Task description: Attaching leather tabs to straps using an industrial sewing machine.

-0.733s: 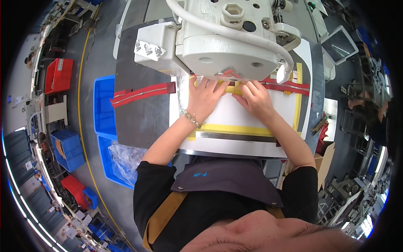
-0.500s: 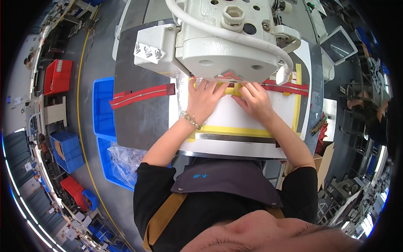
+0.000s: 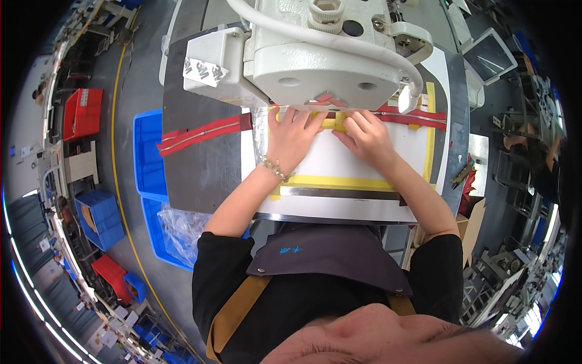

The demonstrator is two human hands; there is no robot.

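Note:
Just in front of the pale sewing machine head (image 3: 324, 73), my left hand (image 3: 292, 141) lies flat with fingers spread, its fingertips at a yellow-edged frame on the white sheet (image 3: 327, 161). Beside it, my right hand (image 3: 368, 138) is bent, thumb and fingers closing about a short yellow-taped piece (image 3: 341, 121). A red zipper strip (image 3: 206, 132) with metal teeth lies to the left, its dark red end tab near the sheet. Another red zipper length (image 3: 418, 118) runs out to the right of my right hand. The needle area is hidden under the machine head.
Blue bins (image 3: 150, 158) stand left of the table, one holding clear plastic wrap (image 3: 180, 233). A metal strip (image 3: 339, 193) runs along the sheet's near edge. A tablet-like screen (image 3: 490, 59) is at far right, above an open cardboard box (image 3: 473, 227).
The whole view has shifted slightly, with the machine head sitting a little higher and further left. My hands keep nearly the same places on the work.

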